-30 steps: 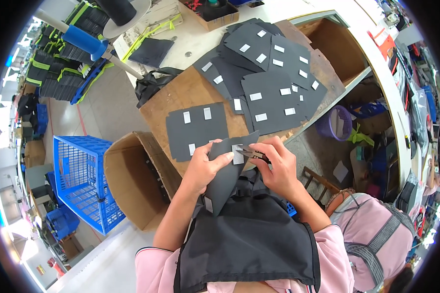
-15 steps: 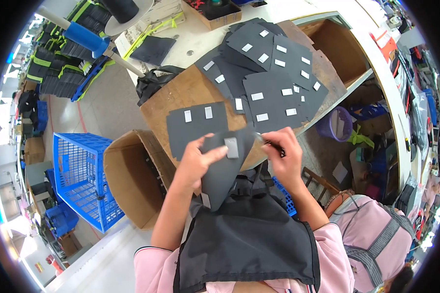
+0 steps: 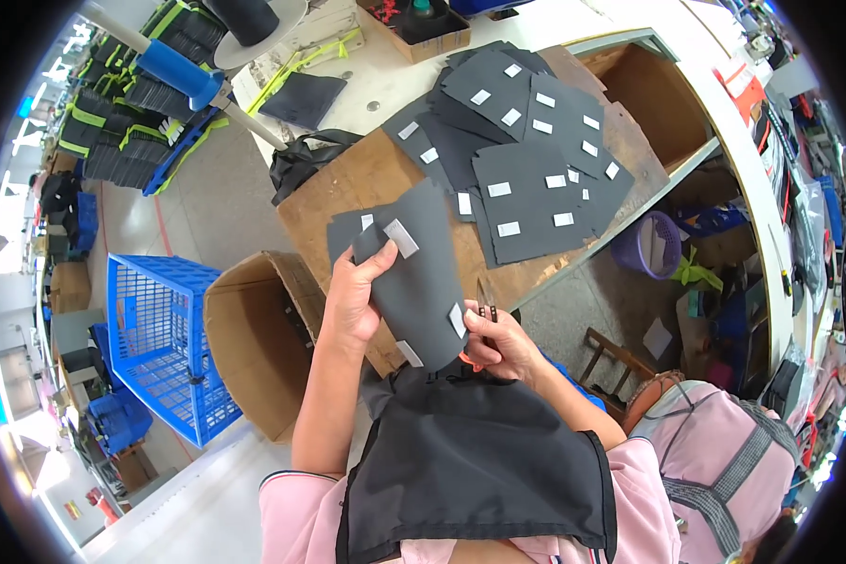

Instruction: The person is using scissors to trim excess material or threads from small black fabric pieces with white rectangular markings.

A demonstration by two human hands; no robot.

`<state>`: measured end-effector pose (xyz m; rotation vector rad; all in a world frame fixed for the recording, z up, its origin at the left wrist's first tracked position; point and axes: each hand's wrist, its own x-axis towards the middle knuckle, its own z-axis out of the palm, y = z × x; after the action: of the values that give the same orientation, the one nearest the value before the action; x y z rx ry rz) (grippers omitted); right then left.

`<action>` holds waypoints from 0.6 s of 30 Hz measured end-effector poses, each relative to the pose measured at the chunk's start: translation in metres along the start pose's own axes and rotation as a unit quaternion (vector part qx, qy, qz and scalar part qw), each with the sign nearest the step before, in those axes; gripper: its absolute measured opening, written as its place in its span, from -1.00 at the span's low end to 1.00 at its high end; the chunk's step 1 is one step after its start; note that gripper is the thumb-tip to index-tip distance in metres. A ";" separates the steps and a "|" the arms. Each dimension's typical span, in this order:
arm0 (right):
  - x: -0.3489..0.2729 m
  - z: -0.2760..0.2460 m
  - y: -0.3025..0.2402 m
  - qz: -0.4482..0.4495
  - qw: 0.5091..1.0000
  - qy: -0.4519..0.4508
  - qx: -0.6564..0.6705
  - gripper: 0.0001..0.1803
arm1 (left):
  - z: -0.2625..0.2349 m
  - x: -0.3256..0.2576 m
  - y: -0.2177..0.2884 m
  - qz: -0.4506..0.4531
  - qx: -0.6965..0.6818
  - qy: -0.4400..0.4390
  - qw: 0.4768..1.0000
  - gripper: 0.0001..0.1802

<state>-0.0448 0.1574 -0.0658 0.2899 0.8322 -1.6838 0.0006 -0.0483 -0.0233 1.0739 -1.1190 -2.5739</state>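
A black fabric panel (image 3: 414, 291) with white rectangular patches is held up, bent, in front of my apron. My left hand (image 3: 352, 301) is closed on its left edge, the thumb lying beside a patch. My right hand (image 3: 500, 343) is closed round small dark thread snips (image 3: 487, 305), partly hidden by the fingers. Its thumb and fingers also touch the panel's lower right edge by another patch. Behind, another black panel (image 3: 341, 235) lies on the brown board (image 3: 310, 211), mostly covered by the held one. Several patched black panels (image 3: 526, 202) lie overlapping in a pile at the board's far right.
Left of me stand an open cardboard box (image 3: 244, 329) and a blue plastic crate (image 3: 160, 324). A purple basket (image 3: 647, 246) sits under the table at right. Beside me is a person in pink (image 3: 724, 451). A blue-sleeved pole (image 3: 179, 75) rises at far left.
The held panel has turned, showing more patches, and its far edge has risen. My right hand has moved down and left, from the panel's upper corner to its lower right edge.
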 end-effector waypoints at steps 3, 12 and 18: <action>-0.002 0.012 -0.004 -0.052 0.999 0.010 0.010 -0.79 | -0.005 0.003 -0.005 0.033 0.091 0.010 0.995 -0.50; 0.002 0.044 -0.001 -0.190 0.968 0.157 -0.042 -0.89 | -0.018 -0.032 -0.050 -0.044 -0.006 -0.080 0.996 0.00; 0.002 0.023 0.002 -0.165 0.975 0.135 -0.055 -0.80 | 0.002 -0.030 -0.033 -0.032 0.113 -0.062 0.991 -0.27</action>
<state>-0.0383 0.1405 -0.0507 0.3223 1.2257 -1.9227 0.0263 -0.0118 -0.0275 1.0210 -1.4580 -2.6444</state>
